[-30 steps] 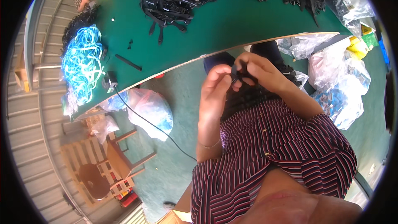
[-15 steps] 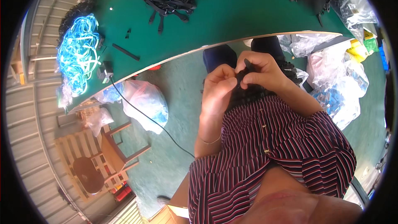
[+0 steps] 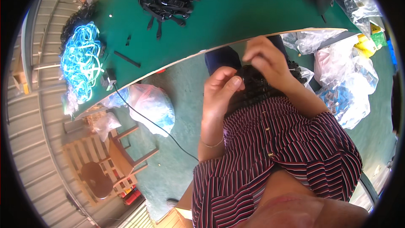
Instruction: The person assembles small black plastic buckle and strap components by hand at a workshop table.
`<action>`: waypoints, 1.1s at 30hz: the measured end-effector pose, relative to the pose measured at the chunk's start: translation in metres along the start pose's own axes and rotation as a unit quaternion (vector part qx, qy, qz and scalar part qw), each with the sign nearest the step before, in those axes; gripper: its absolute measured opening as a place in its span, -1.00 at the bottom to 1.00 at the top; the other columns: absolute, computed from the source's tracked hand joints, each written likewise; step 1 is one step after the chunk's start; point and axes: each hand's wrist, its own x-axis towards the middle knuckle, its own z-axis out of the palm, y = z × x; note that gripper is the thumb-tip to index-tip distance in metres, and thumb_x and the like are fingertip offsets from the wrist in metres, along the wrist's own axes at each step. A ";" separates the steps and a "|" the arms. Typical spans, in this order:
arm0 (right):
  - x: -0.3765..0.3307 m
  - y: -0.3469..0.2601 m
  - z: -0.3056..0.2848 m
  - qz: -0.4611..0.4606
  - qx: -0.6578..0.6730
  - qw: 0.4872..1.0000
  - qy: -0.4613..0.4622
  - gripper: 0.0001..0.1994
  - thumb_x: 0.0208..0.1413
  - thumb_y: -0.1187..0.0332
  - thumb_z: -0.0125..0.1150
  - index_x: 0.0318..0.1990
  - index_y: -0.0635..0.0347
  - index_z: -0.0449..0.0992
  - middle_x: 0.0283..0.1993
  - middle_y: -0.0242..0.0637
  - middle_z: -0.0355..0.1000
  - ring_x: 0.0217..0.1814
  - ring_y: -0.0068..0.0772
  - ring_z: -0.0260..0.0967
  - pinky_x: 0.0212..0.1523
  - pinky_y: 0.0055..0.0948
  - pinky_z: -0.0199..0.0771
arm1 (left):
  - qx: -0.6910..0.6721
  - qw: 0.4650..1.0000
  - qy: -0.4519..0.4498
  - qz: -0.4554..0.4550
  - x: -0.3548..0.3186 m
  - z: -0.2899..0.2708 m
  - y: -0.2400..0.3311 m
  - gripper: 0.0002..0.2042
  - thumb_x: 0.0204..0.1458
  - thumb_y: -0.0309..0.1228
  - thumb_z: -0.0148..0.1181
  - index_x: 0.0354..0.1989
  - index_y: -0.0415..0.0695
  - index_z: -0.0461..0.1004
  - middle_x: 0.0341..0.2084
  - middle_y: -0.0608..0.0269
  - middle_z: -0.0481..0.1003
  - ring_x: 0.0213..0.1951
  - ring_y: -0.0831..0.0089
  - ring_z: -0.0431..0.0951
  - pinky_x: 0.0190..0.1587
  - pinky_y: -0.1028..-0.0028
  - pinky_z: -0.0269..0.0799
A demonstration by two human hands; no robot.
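I can't tell from my feed if the half-curled left hand point(image 3: 221, 90) or blurry right hand point(image 3: 268, 62) is pinching anything. Black pieces point(image 3: 249, 88) sit in the lap by the green table point(image 3: 215, 21); near its right end, a clear bag point(image 3: 356, 112) holds blue stuff point(image 3: 334, 98).

At left a tangle of blue cords point(image 3: 80, 65) lies on the green table point(image 3: 190, 38), a wooden chair point(image 3: 120, 156) stands nearer, and at right plastic bags point(image 3: 354, 101) sit beside a yellow bag point(image 3: 365, 45).
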 end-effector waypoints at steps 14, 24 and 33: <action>-0.014 -0.015 -0.006 0.336 0.345 0.854 -0.196 -0.72 0.08 0.32 0.06 -0.63 0.20 0.27 -0.72 -0.56 0.08 -0.68 -0.78 -0.08 -0.67 -0.65 -0.16 | 0.161 0.985 -0.050 0.023 -0.002 0.006 0.003 -0.91 -0.11 -0.53 0.18 -0.53 -0.28 0.41 -0.72 0.29 0.39 -0.67 0.63 0.34 -0.61 0.63 0.20; -0.024 -0.012 0.020 0.317 0.585 0.740 -0.102 -0.74 0.12 0.35 -0.01 -0.60 0.15 0.22 -0.72 -0.55 -0.02 -0.72 -0.73 -0.18 -0.68 -0.62 -0.20 | -0.067 0.995 -0.068 -0.022 -0.004 -0.012 -0.004 -0.64 -0.05 -0.17 0.13 -0.48 -0.31 0.43 -0.70 0.25 0.39 -0.69 0.58 0.32 -0.60 0.63 0.18; -0.017 -0.014 0.021 0.315 0.378 0.867 -0.076 -0.79 0.11 0.35 0.02 -0.54 0.20 0.28 -0.66 -0.53 0.12 -0.64 -0.74 -0.03 -0.61 -0.67 -0.07 | -0.251 0.964 0.056 0.059 -0.011 -0.020 -0.016 -0.79 0.03 -0.32 0.12 -0.28 -0.21 0.41 -0.46 0.24 0.47 -0.50 0.51 0.38 -0.44 0.57 0.28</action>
